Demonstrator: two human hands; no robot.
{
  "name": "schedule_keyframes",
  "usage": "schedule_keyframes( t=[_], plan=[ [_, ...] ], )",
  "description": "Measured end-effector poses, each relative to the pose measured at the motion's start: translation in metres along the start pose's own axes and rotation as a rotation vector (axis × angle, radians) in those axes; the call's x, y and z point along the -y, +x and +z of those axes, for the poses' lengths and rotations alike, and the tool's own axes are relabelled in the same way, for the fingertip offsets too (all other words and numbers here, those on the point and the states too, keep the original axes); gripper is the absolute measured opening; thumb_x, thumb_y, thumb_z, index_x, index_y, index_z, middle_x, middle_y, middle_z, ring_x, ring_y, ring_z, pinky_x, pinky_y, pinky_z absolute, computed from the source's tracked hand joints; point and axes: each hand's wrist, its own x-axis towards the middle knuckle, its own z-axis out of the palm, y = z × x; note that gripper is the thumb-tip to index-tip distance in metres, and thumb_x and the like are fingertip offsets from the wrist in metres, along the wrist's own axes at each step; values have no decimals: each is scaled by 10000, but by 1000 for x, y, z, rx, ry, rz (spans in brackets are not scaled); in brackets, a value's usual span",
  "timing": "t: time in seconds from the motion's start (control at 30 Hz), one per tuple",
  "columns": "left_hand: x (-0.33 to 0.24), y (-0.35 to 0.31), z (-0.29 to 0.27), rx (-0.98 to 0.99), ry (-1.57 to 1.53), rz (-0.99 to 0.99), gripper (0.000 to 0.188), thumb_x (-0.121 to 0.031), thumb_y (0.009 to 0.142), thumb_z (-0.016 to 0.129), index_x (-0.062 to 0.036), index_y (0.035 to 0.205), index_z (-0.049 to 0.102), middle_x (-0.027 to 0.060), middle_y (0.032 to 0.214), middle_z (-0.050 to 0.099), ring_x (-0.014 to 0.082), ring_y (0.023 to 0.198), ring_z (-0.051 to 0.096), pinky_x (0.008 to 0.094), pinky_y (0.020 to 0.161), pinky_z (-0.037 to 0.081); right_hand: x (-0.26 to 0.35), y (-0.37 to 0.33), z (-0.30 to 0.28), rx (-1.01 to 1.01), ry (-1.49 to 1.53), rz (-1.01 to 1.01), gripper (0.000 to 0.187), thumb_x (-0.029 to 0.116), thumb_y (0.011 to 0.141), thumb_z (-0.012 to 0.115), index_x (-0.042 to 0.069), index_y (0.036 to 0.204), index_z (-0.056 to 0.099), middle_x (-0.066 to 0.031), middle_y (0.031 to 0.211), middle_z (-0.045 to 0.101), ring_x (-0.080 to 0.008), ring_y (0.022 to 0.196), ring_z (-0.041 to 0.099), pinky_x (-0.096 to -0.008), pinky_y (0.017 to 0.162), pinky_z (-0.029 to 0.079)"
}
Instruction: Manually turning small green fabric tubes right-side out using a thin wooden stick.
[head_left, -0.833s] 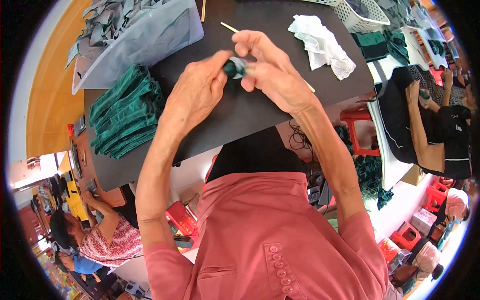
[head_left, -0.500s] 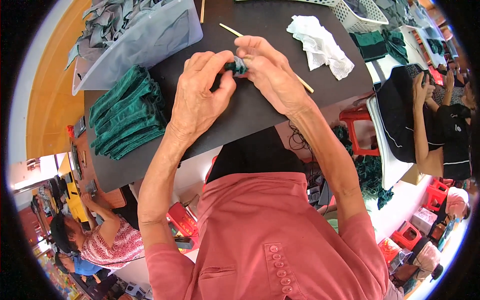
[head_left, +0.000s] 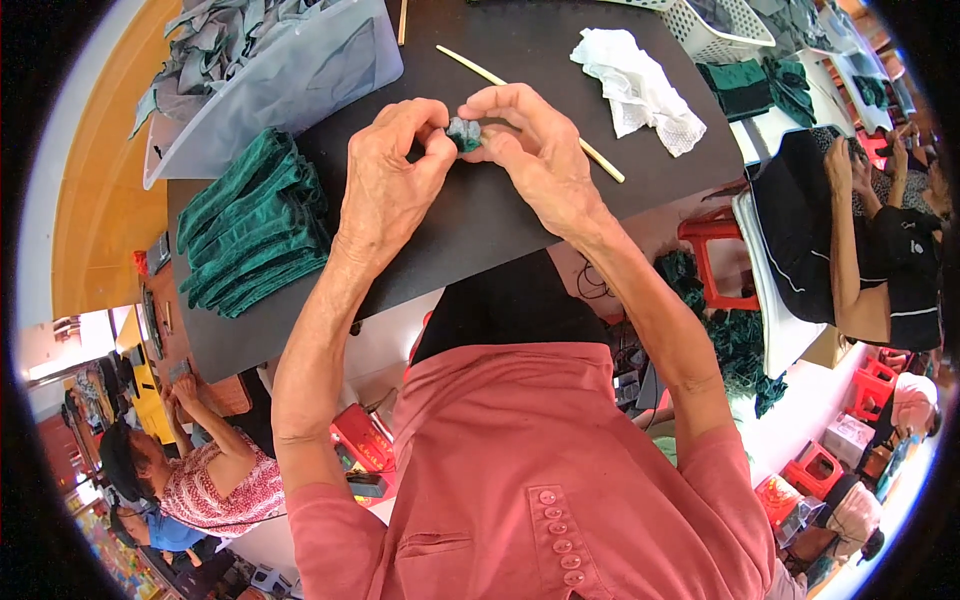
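Above the dark table, both my hands pinch a small bunched piece of fabric [head_left: 465,134], dark green with grey showing. My left hand [head_left: 395,175] grips its left side between thumb and fingertips. On the other side, my right hand [head_left: 540,155] has thumb and index finger closed on it. Beneath and beside my right hand lies a thin wooden stick [head_left: 603,160], partly covered by the fingers. Left of my left hand is a folded stack of dark green velvet strips [head_left: 258,230].
A translucent plastic bin [head_left: 290,105] heaped with grey fabric stands at the back left. White mesh cloth [head_left: 640,90] lies right of my hands, near a white perforated basket [head_left: 735,45]. A red stool [head_left: 715,265] stands beyond the table's right edge. Co-workers sit on both sides.
My right hand has turned and its fingers have shifted on the bunched fabric, showing more of its grey. Both hands have moved slightly; more of the stick is visible.
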Motion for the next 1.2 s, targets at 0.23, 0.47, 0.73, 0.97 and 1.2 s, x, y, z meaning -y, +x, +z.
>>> schedule_keyframes(
  t=[0.23,0.47,0.73,0.97,1.2],
  plan=[
    [5,-6,7,82,-83,-89,90,3,754,572,2,843,566,124,729,588,241,667,571,338,608,451,-14,0,2,-124,-260,-142,202,-73,815,513,-10,996,578,-76,930,551,-118,739,605,-239,656,526],
    [6,-12,5,99,-94,-92,127,10,745,572,-1,871,561,115,738,577,248,712,569,350,638,450,-9,2,2,-78,-178,-107,197,-77,820,506,-23,998,571,-62,893,554,-104,713,590,-231,653,515],
    [8,-13,2,105,-32,-118,161,22,785,570,6,945,567,109,807,601,186,722,585,291,683,468,-5,1,0,-53,-198,-66,173,-20,793,583,-13,966,587,-43,839,557,-94,687,567,-225,603,482],
    [-4,-13,-5,70,27,26,148,20,798,568,-14,938,534,187,802,585,370,727,587,412,632,463,15,-1,9,-56,-425,-49,253,73,723,681,6,950,594,-102,832,608,-153,670,620,-265,612,505],
    [-7,-15,-5,124,5,0,130,14,809,559,-12,935,543,163,752,586,284,656,602,346,611,468,15,0,2,-1,-543,-117,233,39,739,638,-25,957,590,-117,773,642,-182,652,635,-286,620,527]
  ],
)
